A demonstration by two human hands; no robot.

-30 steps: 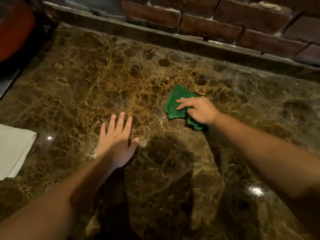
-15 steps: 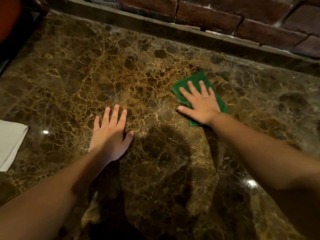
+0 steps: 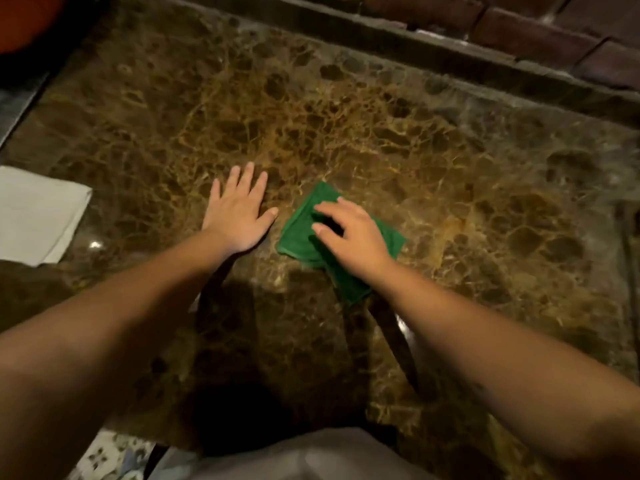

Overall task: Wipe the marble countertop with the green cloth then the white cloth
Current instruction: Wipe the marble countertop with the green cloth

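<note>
The brown veined marble countertop (image 3: 433, 161) fills the view. A folded green cloth (image 3: 299, 233) lies near its middle, and my right hand (image 3: 353, 233) presses down on it with bent fingers, covering most of its centre. Just to the left of the cloth, my left hand (image 3: 239, 211) rests flat on the bare marble with fingers spread, holding nothing. A folded white cloth (image 3: 34, 213) lies at the left edge of the countertop, apart from both hands.
A raised stone ledge (image 3: 450, 53) and a red brick wall (image 3: 540, 36) run along the back. An orange-red object (image 3: 27, 19) sits at the far left corner. The counter's near edge is just in front of my body, with patterned floor (image 3: 110, 455) below.
My right hand has dragged the green cloth toward me and to the left, close to my left hand. Its fingers went from flat to bent. The left hand stays planted.
</note>
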